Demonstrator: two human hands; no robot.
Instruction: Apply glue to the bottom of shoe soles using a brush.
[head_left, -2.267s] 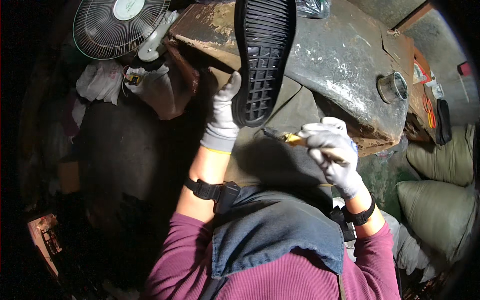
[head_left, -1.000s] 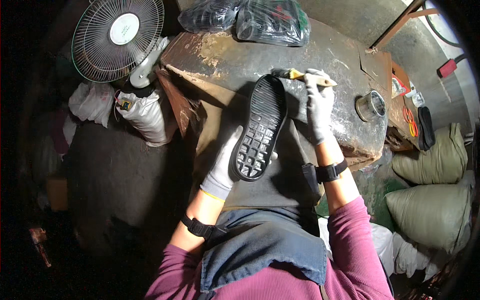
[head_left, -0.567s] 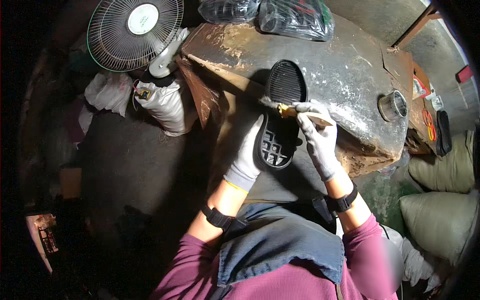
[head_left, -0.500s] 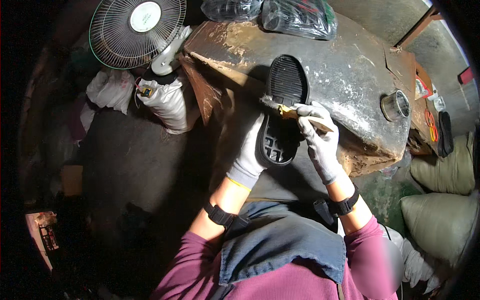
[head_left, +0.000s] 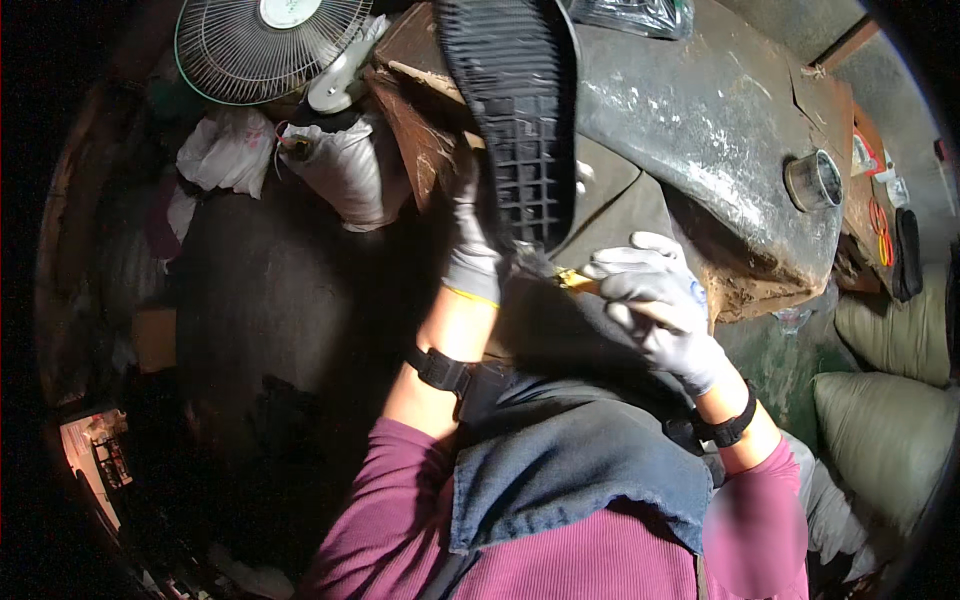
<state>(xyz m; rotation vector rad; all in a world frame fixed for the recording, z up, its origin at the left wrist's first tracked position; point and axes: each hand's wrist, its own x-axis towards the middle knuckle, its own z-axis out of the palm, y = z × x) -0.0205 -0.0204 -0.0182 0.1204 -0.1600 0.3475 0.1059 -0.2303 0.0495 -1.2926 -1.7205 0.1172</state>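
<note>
My gloved left hand (head_left: 472, 235) grips a black shoe sole (head_left: 525, 140) from behind. Fingertips of the same white glove show past the sole's right edge. The sole stands raised toward me, with ribs in its upper part and a square grid lower down; its top runs out of the picture. In my right hand (head_left: 655, 300), also gloved, is a brush with a yellow band (head_left: 573, 281). Its grey bristles (head_left: 530, 262) are at the sole's lower end, blurred, so I cannot tell whether they touch. The handle is mostly hidden by the fingers.
A worn, dark workbench (head_left: 690, 110) spreads ahead, bearing a metal can (head_left: 813, 181) at its right and a plastic-wrapped bundle (head_left: 640, 15) at the back. A fan (head_left: 270, 50) and white sacks (head_left: 340, 175) are at the left. Pale green sacks (head_left: 885, 430) lie at the right.
The sole has been lifted and tilted, now looming larger and further up. The brush has gone from the sole's middle to its lower end, and my right hand has moved down.
</note>
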